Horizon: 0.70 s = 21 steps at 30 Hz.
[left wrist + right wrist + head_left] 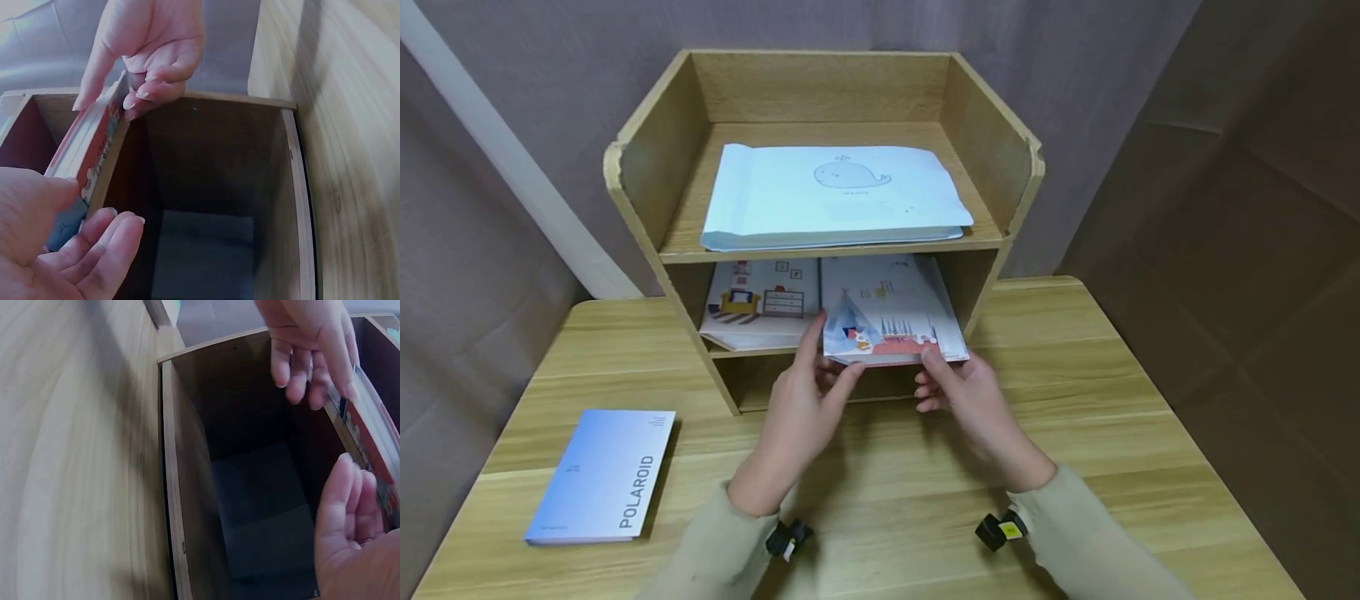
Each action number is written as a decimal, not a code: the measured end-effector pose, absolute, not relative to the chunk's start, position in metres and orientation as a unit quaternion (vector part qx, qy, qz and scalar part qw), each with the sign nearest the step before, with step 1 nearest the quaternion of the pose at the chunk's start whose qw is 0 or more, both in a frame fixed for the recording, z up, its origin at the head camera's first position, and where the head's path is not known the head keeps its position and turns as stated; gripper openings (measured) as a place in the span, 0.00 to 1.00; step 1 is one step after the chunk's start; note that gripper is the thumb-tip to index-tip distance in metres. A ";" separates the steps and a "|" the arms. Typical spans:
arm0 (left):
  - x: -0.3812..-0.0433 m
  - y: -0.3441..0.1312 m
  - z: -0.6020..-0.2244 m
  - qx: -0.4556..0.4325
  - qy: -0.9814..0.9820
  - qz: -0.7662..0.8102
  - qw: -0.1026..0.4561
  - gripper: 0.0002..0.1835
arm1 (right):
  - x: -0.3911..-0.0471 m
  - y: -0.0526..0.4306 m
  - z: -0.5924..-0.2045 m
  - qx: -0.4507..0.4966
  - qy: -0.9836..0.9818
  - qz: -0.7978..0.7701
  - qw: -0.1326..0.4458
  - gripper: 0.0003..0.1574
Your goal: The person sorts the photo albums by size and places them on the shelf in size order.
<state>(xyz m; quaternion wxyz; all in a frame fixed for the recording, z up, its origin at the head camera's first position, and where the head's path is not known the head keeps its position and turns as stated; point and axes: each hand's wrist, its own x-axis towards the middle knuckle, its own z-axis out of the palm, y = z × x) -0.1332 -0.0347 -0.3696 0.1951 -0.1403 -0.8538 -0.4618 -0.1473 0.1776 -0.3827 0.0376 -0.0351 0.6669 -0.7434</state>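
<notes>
A picture book [891, 321] with a blue tent drawn on its cover lies on the middle shelf, its front edge jutting past the board. At its left front corner, my left hand [801, 408] pinches it, thumb along the front edge and index finger at the side. My right hand [973, 400] grips the right front corner, thumb on the cover and the other fingers lower, beneath the edge. In the left wrist view, the book's page edges and red cover [94, 147] show between both hands. To its left lies another picture book [763, 304] showing an armchair and a dresser.
The wooden shelf unit [820, 87] stands at the back of the table [887, 517]. A white whale-print book or pad [842, 196] lies on its top level. A blue POLAROID book [598, 475] is on the table's left. The bottom compartment [206, 162] opens under the hands.
</notes>
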 end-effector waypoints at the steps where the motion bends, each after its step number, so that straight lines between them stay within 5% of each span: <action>1: -0.135 -0.035 -0.370 -0.139 -0.859 -0.453 0.195 0.40 | -0.149 0.176 -0.382 -0.023 0.671 -0.740 0.045 0.28; 8: -0.147 -0.034 -0.371 -0.116 -0.877 -0.421 0.199 0.39 | -0.161 0.171 -0.381 0.029 0.678 -0.729 0.086 0.39; 21: -0.158 -0.029 -0.368 -0.070 -0.889 -0.415 0.181 0.39 | -0.170 0.164 -0.374 0.027 0.665 -0.738 0.115 0.42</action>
